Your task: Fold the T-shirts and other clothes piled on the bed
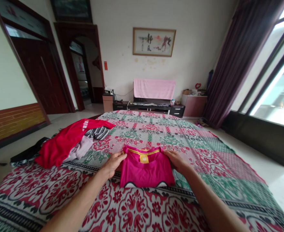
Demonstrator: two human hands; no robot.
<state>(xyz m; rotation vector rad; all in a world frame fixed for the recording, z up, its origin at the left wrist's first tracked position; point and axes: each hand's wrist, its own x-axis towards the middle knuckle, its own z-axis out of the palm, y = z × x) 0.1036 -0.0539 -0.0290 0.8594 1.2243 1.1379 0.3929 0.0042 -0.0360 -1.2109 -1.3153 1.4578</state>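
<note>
A folded magenta T-shirt (147,170) with a yellow collar band lies on the patterned bedspread (156,206) in front of me. My left hand (114,163) rests at the shirt's left shoulder, with its fingers curled onto the edge of the fabric. On the other side, my right hand (176,160) lies on the right shoulder, fingers laid flat on the cloth. Both hands press the garment against the bed.
A heap of clothes (69,141) with a red shirt on top and a striped piece sits at the bed's left. A dark cabinet (154,106) draped with a pink cloth stands beyond the bed. Doors are on the left, and curtained windows (265,71) on the right.
</note>
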